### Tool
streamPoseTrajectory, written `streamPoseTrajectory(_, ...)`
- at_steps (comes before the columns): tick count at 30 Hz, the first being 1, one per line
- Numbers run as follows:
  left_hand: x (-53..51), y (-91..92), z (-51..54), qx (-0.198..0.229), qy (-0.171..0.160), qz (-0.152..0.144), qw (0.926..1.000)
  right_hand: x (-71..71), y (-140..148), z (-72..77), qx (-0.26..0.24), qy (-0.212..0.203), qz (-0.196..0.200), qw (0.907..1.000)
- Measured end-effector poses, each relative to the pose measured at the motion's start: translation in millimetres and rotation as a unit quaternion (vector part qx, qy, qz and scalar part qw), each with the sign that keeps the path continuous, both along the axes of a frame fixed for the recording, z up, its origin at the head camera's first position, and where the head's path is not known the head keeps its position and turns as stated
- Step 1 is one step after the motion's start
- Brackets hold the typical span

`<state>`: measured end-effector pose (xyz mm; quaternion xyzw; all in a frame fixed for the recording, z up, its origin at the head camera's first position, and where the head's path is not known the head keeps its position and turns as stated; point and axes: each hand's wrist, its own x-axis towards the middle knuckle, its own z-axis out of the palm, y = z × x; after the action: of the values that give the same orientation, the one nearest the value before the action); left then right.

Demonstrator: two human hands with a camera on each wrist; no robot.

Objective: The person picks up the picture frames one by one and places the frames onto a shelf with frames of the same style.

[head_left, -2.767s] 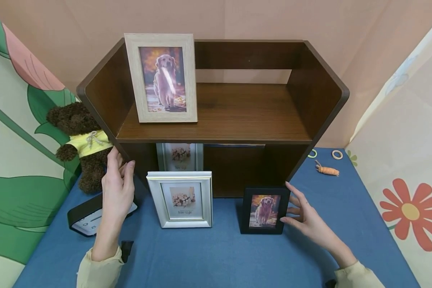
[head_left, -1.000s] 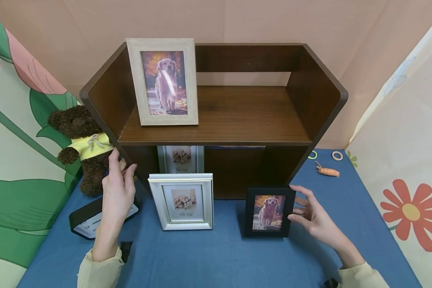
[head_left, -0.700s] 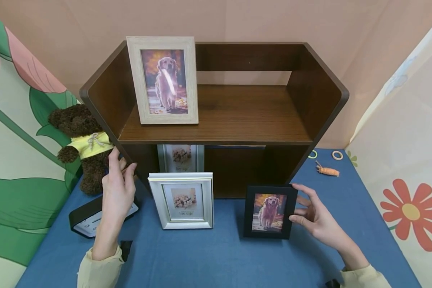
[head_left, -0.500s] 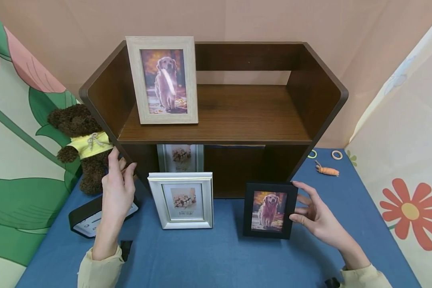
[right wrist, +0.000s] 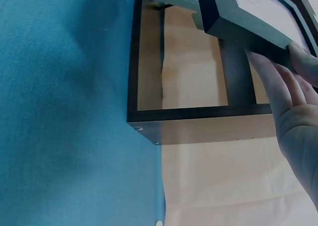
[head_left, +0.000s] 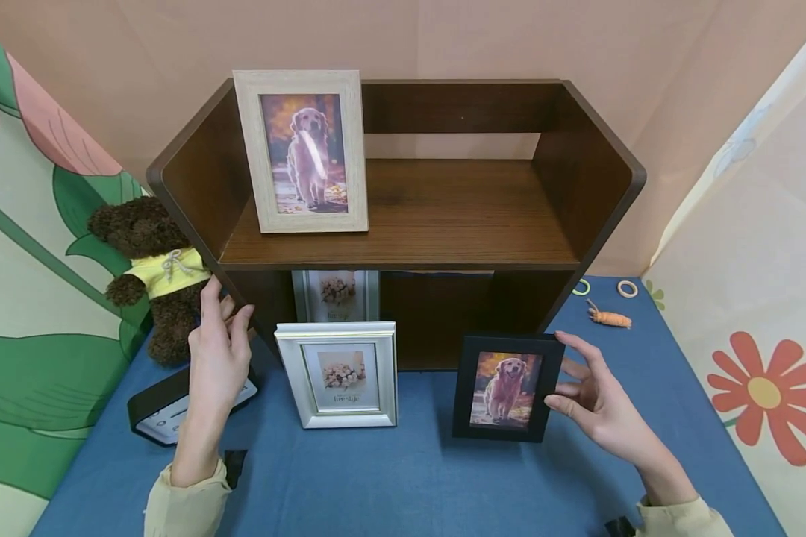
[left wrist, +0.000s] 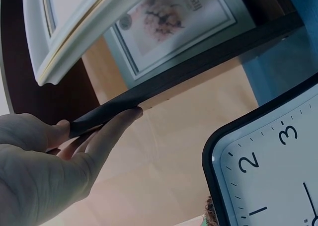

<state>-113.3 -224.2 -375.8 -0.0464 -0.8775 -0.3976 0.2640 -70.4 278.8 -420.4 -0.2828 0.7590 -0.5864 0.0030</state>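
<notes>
In the head view my right hand (head_left: 601, 406) pinches the right edge of a small black picture frame (head_left: 466, 395) with a dog photo. The frame is slightly tilted, in front of the shelf's lower right, and its shadow falls on the cloth. The right wrist view shows the thumb on one face of the black frame (right wrist: 248, 35) and the fingers behind. My left hand (head_left: 220, 358) grips the left side panel of the dark brown wooden shelf (head_left: 470, 216); in the left wrist view, thumb and fingers lie on either side of that panel (left wrist: 164, 82).
A silver-white frame (head_left: 386, 373) stands before the shelf, another frame (head_left: 374, 294) inside its lower level, and a cream frame (head_left: 309, 224) on the upper level. A teddy bear (head_left: 168, 276) and clock (head_left: 168, 414) are left. Rings (head_left: 628, 289) and a carrot toy (head_left: 610, 318) lie right.
My right hand and the black picture frame have shifted to the right and a little up, and the frame now tilts. My left hand has kept its grip on the shelf.
</notes>
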Motion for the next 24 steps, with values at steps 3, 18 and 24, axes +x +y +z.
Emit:
streamPoseTrajectory(3, -0.3, 0.1, -0.3, 0.000, 0.002, -0.001, 1.0000, 0.5, 0, 3.4, -0.011, 0.002, 0.002, 0.9999)
streamPoseTrajectory(18, -1.3, 0.5, -0.6, -0.005, 0.014, 0.002, 0.9999, 3.6, -5, 22.1, -0.015, 0.036, -0.033, 0.9987)
streamPoseTrajectory(24, -0.6, 0.6, -1.2, -0.006, 0.015, 0.002, 0.9999, 7.0, -8, 30.8, -0.018, 0.041, -0.047, 0.9979)
